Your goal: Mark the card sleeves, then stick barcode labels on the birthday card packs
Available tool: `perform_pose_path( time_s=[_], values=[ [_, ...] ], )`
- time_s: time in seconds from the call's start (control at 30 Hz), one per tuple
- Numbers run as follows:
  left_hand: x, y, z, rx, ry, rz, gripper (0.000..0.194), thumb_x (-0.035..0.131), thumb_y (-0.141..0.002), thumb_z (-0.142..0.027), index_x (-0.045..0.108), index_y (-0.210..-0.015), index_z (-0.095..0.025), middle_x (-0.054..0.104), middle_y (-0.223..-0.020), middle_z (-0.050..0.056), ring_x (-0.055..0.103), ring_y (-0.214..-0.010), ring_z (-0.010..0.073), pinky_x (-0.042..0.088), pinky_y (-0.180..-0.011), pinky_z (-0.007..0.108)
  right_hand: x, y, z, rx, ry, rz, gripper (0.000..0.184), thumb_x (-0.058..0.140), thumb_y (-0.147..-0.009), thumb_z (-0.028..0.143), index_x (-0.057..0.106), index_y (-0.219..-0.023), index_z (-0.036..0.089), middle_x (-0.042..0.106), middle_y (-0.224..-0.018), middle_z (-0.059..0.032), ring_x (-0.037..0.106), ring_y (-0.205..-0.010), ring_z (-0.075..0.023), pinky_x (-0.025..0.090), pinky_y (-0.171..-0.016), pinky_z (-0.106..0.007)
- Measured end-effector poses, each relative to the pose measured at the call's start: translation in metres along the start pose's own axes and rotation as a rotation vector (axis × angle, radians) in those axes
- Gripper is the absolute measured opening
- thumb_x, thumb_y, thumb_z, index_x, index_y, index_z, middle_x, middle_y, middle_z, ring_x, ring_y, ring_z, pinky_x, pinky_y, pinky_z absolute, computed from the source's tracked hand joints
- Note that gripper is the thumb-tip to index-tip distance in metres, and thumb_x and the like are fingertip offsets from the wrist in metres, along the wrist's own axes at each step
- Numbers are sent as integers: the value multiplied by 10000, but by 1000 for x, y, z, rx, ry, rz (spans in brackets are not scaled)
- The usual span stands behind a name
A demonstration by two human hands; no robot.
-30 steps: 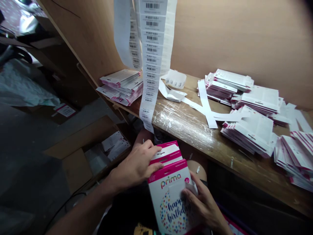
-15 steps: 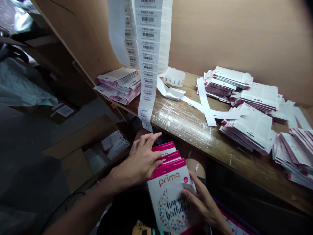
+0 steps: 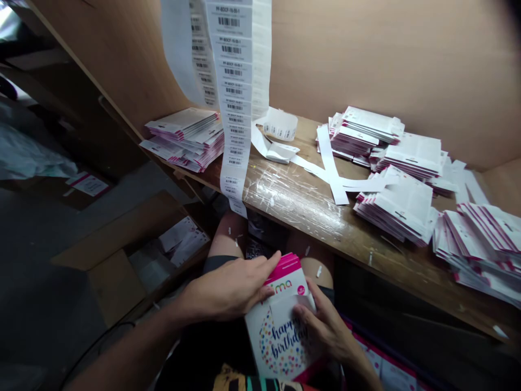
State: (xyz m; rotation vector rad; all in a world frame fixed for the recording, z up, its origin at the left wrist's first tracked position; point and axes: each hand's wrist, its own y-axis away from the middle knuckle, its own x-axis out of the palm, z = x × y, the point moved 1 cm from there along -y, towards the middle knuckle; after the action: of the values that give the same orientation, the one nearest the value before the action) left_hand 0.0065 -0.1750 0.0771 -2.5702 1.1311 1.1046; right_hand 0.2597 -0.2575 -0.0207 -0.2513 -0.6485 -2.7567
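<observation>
Low in front of my body is a small stack of flat white-and-pink printed packets (image 3: pixel 280 347), the front one reading "happy birthday". My right hand (image 3: pixel 325 320) grips the stack at its right side, thumb on the front face. At the upper left corner, my left hand (image 3: pixel 244 285) lies along the edge, thumb on the front and fingers over the top, covering part of the printed brand name. The pink top edges are nearly level. Above hangs a long strip of barcode labels (image 3: pixel 234 117), its lower end just over my leg.
On the wooden shelf (image 3: pixel 293 201) lie a left pile of packets (image 3: pixel 187 136), several more piles at right (image 3: pixel 401 203), and loose white backing strips (image 3: pixel 331 168). An open cardboard box (image 3: pixel 97 247) with packets inside stands on the floor at left.
The staggered packets have come together into a nearly even stack, their back ones lower. My left hand has moved down and closer onto the top corner; my right hand keeps its grip.
</observation>
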Motion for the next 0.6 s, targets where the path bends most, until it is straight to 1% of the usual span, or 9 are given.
perform_pose_path(
  time_s=[0.1, 0.17, 0.3, 0.37, 0.43, 0.47, 0.5, 0.53, 0.6],
  values=[
    [-2, -4, -7, 85, 227, 141, 576, 526, -1034, -341, 420, -1598, -286, 664, -1419, 112, 675, -1243, 288, 527, -1025, 390, 1, 3, 0, -12, -68, 12, 593, 777, -905, 445, 592, -1431, 243, 702, -1345, -117, 704, -1136, -311, 578, -1005, -446],
    [1, -5, -8, 34, 409, 108, 551, 560, -1023, -350, 467, -1562, -289, 689, -1373, 106, 690, -1200, 281, 548, -992, 393, 2, 5, 1, -11, -122, -38, 649, 806, -878, 466, 574, -1445, 252, 715, -1330, -120, 720, -1119, -312, 591, -987, -443],
    [32, -4, 7, -222, 842, -295, 536, 628, -988, -488, 537, -1429, -198, 742, -1083, 95, 731, -909, 222, 588, -787, 332, 1, 5, 4, -84, -192, -264, 683, 843, -843, 470, 552, -1419, 247, 752, -1255, -133, 749, -1058, -316, 620, -926, -423],
    [52, -1, 20, -254, 929, -525, 528, 656, -966, -540, 560, -1342, -182, 724, -1133, 107, 713, -997, 227, 577, -856, 338, 1, 1, 8, -148, -206, -372, 594, 842, -851, 457, 574, -1339, 251, 773, -1193, -125, 762, -1018, -309, 631, -894, -411],
    [72, 4, 33, -311, 957, -680, 483, 650, -955, -590, 630, -1197, -172, 720, -1171, 112, 690, -1080, 244, 557, -918, 343, 1, -4, 12, -200, -226, -452, 517, 839, -853, 468, 597, -1255, 250, 791, -1114, -115, 775, -961, -304, 645, -847, -406],
    [82, 6, 38, -357, 997, -669, 487, 619, -958, -627, 671, -1097, -164, 737, -1123, 110, 696, -1057, 251, 554, -917, 348, 1, -7, 14, -220, -243, -487, 504, 837, -852, 481, 604, -1234, 248, 795, -1089, -114, 779, -939, -305, 650, -828, -408],
    [91, 7, 42, -397, 1069, -567, 518, 586, -960, -659, 705, -1001, -156, 757, -1046, 108, 710, -1008, 260, 556, -910, 361, 2, -10, 16, -241, -261, -519, 511, 836, -847, 497, 609, -1228, 244, 798, -1077, -117, 782, -927, -307, 654, -815, -409],
    [99, 7, 44, -416, 1157, -390, 534, 596, -945, -671, 730, -919, -155, 774, -968, 102, 723, -955, 271, 560, -903, 378, 4, -13, 17, -258, -282, -546, 532, 838, -840, 512, 610, -1237, 241, 798, -1079, -122, 784, -926, -310, 656, -810, -412],
    [113, 5, 43, -393, 1328, -38, 416, 773, -842, -584, 772, -853, -168, 801, -894, 90, 742, -919, 303, 565, -928, 425, 9, -20, 18, -273, -316, -572, 587, 849, -821, 523, 602, -1270, 237, 796, -1090, -129, 786, -929, -314, 660, -805, -417]
  ],
)
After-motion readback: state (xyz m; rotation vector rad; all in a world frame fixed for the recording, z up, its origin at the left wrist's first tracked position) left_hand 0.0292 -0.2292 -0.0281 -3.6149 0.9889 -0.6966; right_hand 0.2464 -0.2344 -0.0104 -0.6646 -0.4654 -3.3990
